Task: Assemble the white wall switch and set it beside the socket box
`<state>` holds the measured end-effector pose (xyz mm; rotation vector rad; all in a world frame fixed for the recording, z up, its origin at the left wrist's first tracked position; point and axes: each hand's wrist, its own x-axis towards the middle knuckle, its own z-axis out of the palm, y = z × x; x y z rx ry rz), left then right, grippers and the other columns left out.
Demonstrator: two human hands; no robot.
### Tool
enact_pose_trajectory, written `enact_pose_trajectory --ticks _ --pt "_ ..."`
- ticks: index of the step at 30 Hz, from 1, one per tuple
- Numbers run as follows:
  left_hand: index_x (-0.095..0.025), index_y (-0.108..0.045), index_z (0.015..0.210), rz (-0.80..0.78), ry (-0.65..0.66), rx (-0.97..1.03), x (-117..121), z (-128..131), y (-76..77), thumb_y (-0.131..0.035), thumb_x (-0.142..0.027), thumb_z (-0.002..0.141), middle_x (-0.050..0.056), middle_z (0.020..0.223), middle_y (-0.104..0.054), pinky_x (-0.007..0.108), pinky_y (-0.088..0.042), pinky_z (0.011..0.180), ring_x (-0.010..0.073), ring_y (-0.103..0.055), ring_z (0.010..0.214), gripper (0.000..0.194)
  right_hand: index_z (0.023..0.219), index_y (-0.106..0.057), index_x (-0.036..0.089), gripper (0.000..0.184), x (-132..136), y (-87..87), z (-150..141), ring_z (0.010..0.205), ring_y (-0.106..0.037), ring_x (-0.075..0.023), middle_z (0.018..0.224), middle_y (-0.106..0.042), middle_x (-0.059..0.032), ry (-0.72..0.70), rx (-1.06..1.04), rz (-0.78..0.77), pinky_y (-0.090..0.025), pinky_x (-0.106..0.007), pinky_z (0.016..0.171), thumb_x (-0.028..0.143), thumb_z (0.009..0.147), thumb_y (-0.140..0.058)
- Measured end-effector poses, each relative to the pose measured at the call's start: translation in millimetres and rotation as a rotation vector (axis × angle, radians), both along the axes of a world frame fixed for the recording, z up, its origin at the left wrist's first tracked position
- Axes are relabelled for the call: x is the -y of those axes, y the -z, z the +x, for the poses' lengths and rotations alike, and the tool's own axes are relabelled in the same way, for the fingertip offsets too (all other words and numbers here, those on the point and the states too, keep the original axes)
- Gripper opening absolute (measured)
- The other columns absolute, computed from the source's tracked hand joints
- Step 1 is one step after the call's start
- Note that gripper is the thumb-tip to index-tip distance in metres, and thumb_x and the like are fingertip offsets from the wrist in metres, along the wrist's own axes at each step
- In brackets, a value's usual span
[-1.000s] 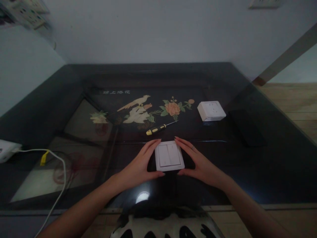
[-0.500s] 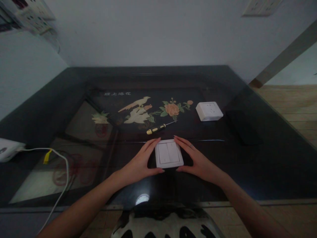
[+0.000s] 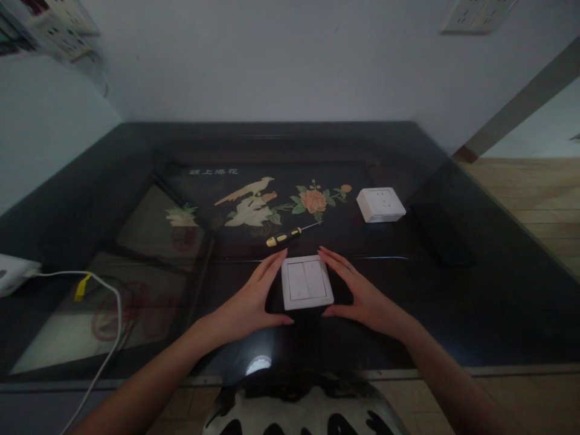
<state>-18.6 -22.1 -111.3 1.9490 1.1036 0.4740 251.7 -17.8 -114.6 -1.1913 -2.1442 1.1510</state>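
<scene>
A white two-rocker wall switch (image 3: 307,281) lies flat on the dark glass table (image 3: 453,302), near its front edge. My left hand (image 3: 247,302) cups its left side, with the forefinger at the far left corner and the thumb by the near left corner. My right hand (image 3: 362,296) mirrors this on the right side, forefinger at the far right corner and thumb at the near one. A ring shows on one right finger. Between them, both hands hold the switch by its edges.
A small yellow-and-black screwdriver (image 3: 290,234) lies just behind the switch. Farther right sit a white socket block (image 3: 380,204) and a dark flat object (image 3: 439,232). A white cable (image 3: 106,338) with a yellow tag runs from a white device (image 3: 11,272) at the left edge.
The switch and both hands have stayed almost in place. My left thumb has eased slightly away from the near corner. The view has shifted a little.
</scene>
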Motion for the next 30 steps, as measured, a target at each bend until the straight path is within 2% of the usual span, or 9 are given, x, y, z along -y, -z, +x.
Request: enact_pose_trajectory --ticks 3,7,9,11,15,21,26,30 --pt "-0.032 -0.014 0.152 -0.057 -0.066 0.044 9 -5 -9.7 -0.073 -0.028 0.079 0.009 0.159 -0.019 0.055 -0.021 0.119 0.0293 -0.020 0.147 0.094 0.152 -0.025 0.032 0.085 6 -0.8 4 0.146 -0.023 -0.0274 0.160 -0.024 -0.0083 0.073 -0.048 -0.058 -0.021 -0.054 0.118 0.042 0.081 -0.071" --pt "-0.032 -0.024 0.150 -0.223 -0.218 0.280 29 -3 -10.7 -0.057 -0.031 0.091 0.005 0.160 -0.021 0.052 -0.024 0.119 0.0261 -0.022 0.147 0.067 0.150 -0.030 0.032 0.067 27 8.7 -2 0.145 -0.028 -0.0254 0.159 -0.029 -0.0062 0.248 -0.245 -0.206 -0.023 -0.054 0.118 0.046 0.091 -0.057" --pt "-0.032 -0.024 0.150 -0.325 -0.288 0.407 39 3 -5.2 -0.055 -0.035 0.092 0.004 0.161 -0.019 0.051 -0.022 0.119 0.0265 -0.020 0.148 0.065 0.150 -0.029 0.033 0.065 38 14.8 -11 0.146 -0.026 -0.0241 0.160 -0.027 -0.0043 0.323 -0.379 -0.283 -0.020 -0.052 0.119 0.049 0.092 -0.053" --pt "-0.029 -0.023 0.151 -0.406 -0.351 0.502 48 13 1.0 -0.055 -0.039 0.092 0.005 0.162 -0.016 0.050 -0.021 0.120 0.0271 -0.018 0.148 0.068 0.150 -0.029 0.034 0.064 47 18.7 -21 0.146 -0.026 -0.0236 0.160 -0.026 -0.0028 0.373 -0.473 -0.323 -0.021 -0.051 0.119 0.050 0.093 -0.051" --pt "-0.024 -0.020 0.153 -0.474 -0.416 0.585 56 29 7.1 -0.055 -0.044 0.091 0.005 0.161 -0.017 0.047 -0.021 0.120 0.0267 -0.016 0.148 0.074 0.149 -0.031 0.036 0.062 53 17.4 -32 0.145 -0.026 -0.0234 0.158 -0.030 -0.0007 0.400 -0.513 -0.336 -0.026 -0.051 0.118 0.051 0.092 -0.051" --pt "-0.023 -0.015 0.154 -0.480 -0.334 0.562 37 52 5.4 -0.058 -0.044 0.088 0.004 0.161 -0.017 0.046 -0.023 0.120 0.0267 -0.019 0.147 0.082 0.147 -0.037 0.031 0.062 40 9.3 -17 0.144 -0.029 -0.0237 0.155 -0.036 -0.0016 0.465 -0.461 -0.309 -0.027 -0.048 0.118 0.052 0.091 -0.053" --pt "-0.022 -0.013 0.154 -0.533 -0.245 0.681 9 90 8.4 -0.058 -0.022 0.083 0.003 0.160 -0.017 0.046 -0.018 0.121 0.0229 -0.023 0.146 0.084 0.142 -0.046 0.029 0.061 25 11.0 14 0.143 -0.033 -0.0250 0.152 -0.042 -0.0037 0.591 -0.525 -0.303 -0.023 -0.048 0.119 0.052 0.088 -0.060" --pt "-0.022 -0.016 0.154 -0.563 -0.211 0.719 -17 130 9.9 -0.058 -0.012 0.079 0.004 0.160 -0.021 0.046 -0.015 0.122 0.0227 -0.026 0.146 0.086 0.135 -0.054 0.027 0.061 6 17.4 46 0.137 -0.042 -0.0274 0.147 -0.049 -0.0057 0.752 -0.631 -0.299 -0.026 -0.049 0.118 0.054 0.082 -0.067"
